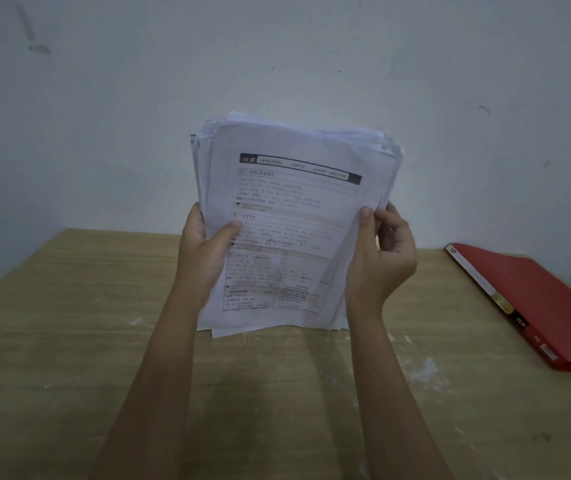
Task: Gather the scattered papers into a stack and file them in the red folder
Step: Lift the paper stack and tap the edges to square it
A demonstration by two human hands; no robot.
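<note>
The pale wall (104, 133) is the biggest thing; it stands behind the paper stack (294, 202). The wooden table (69, 341) lies under the stack and spreads out to both sides of it.

The paper stack is held up over the middle of the table; it stands on its short edge, so its long side runs up and down, leaning a little to the left. The printed front sheet faces the person, with the dark title bar at the top. The top edges are messy and do not line up; the bottom edge is low by the table, but I cannot tell if it touches.

The red folder (547, 306) lies flat and closed on the table, well apart from the stack, to its right. Its long side runs from far, nearer the stack, to close and further right; its labelled spine faces the stack, so I think it opens on the side away from the stack.

The left hand (204, 258) grips the stack's left edge, thumb on the front sheet; the right hand (384, 261) grips the right edge, thumb on the front and fingers curled behind. The right hand is the nearer one to the folder, so it is likely the one to reach for it.
</note>
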